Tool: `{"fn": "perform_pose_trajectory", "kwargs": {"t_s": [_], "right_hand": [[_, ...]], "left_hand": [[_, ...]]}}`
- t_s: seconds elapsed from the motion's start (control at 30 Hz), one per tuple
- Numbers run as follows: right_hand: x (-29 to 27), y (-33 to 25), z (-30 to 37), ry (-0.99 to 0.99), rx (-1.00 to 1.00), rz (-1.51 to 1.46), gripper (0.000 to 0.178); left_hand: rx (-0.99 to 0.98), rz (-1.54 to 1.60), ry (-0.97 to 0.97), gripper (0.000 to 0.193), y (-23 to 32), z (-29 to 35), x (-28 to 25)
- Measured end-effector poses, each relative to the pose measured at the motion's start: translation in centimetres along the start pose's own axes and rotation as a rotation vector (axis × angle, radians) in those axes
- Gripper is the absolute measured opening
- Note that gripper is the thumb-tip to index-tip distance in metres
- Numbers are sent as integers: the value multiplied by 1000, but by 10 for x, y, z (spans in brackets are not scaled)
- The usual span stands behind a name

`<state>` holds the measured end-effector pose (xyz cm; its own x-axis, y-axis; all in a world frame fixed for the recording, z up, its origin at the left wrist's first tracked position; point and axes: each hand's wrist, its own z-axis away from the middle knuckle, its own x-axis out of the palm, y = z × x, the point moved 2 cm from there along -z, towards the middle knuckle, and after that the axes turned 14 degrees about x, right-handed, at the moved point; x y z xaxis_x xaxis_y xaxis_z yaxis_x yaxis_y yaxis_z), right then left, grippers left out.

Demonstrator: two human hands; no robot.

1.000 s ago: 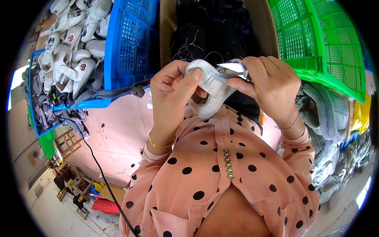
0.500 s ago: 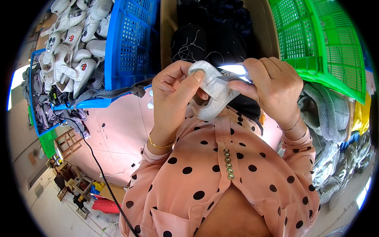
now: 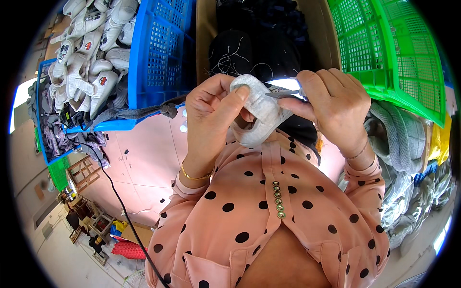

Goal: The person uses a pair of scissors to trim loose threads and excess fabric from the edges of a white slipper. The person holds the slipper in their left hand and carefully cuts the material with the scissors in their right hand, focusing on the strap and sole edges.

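while the left hand (image 3: 211, 115) curls around a small white shoe (image 3: 259, 113), its thumb lies along the top of the curved upper and its fingers wrap the near side, so the hand is mostly closed and has the shoe firmly in its grasp. the shoe sits raised in front of the person's chest, between the two hands, tilted with its open side facing down toward the pink polka-dot blouse (image 3: 269, 225). the right hand (image 3: 336, 105) is closed in a pinch, fingertips pressed together on a small metal tool (image 3: 287, 94) whose grey tip points left and meets the edge of the shoe; whether it is a snip or a blade cannot be told. a thin gold bangle (image 3: 194, 176) rings the left wrist, and a fine bracelet (image 3: 359, 153) rings the right.

beyond the hands, a blue plastic crate (image 3: 161, 53) at upper left holds many more white shoes (image 3: 91, 43) heaped together. between the crates stands a cardboard box (image 3: 206, 33) with dark material (image 3: 259, 38) and loose pale threads inside it. a green plastic crate (image 3: 384, 53) stands at upper right, with grey fabric pieces (image 3: 398, 134) piled below it along the right side. a pink work surface (image 3: 144, 158) spreads under the left forearm, and a black cable (image 3: 120, 206) runs across it toward the lower edge.
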<state>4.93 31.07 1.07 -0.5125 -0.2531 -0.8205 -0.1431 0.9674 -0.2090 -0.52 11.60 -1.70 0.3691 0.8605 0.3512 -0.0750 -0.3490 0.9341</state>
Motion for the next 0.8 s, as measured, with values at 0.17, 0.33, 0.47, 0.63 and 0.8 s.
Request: {"fn": "perform_pose_trajectory", "kwargs": {"t_s": [0.17,0.33,0.47,0.63,0.8], "right_hand": [[10,1,2,-2,48,-135,38],[33,0,18,-318,475,-783,43],[43,-2,27,-592,641,-1142,39],[43,-1,31,-759,751,-1277,43],[51,-8,47,-889,929,-1483,45]], "left_hand": [[-22,5,13,10,0,0,2],[-86,121,85,11,-4,2,4],[-130,179,66,10,-6,3,3],[-234,201,65,10,-8,5,2],[-344,233,110,12,-13,15,2]]}}
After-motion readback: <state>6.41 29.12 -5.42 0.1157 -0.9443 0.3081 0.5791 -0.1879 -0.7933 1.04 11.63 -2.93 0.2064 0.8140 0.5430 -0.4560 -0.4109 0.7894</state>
